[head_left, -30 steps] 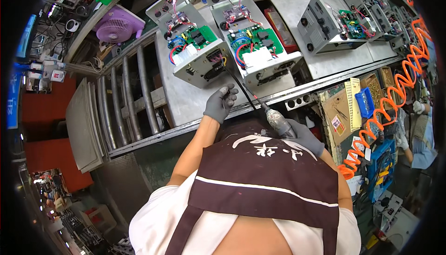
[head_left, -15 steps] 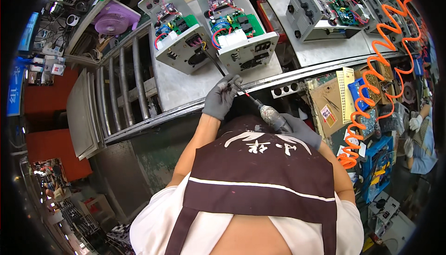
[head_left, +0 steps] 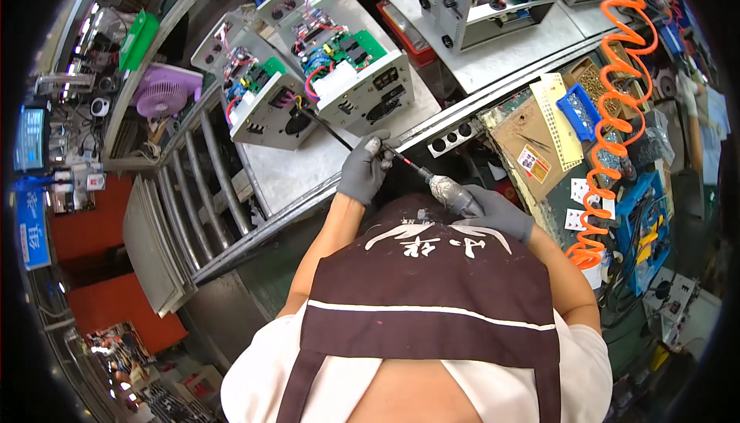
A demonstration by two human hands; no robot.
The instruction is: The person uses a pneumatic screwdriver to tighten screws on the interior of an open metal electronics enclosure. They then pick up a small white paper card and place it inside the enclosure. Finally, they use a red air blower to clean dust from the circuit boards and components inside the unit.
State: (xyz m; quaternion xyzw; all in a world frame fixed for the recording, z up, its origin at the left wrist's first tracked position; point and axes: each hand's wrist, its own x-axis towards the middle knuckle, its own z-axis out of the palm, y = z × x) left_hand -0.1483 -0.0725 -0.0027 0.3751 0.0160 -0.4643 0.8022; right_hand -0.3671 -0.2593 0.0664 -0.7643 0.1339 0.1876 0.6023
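My left hand [head_left: 364,170], in a grey glove, is closed at the near edge of the metal-topped bench. From it a thin black cord or rod [head_left: 330,131] reaches up to the panel of the left open metal housing [head_left: 264,126], beside yellow wires; I cannot tell which it is. My gloved right hand [head_left: 497,215] is wrapped round a power screwdriver [head_left: 453,195] with a worn, wrapped body. The screwdriver's thin shaft points to my left fingertips; whether they touch it is hard to tell. Right of the left housing stands a second open housing [head_left: 366,91] with a green circuit board.
A third open housing [head_left: 443,6] stands on the right-hand bench. An orange coiled hose [head_left: 613,149] hangs at the right, over a blue tray [head_left: 578,111] of small parts. Metal rollers [head_left: 223,168] adjoin the bench's left side, with a purple fan [head_left: 166,91] beyond.
The view has turned, so the benches and housings appear shifted left. Both hands keep their holds, and the left hand sits slightly farther from the left housing.
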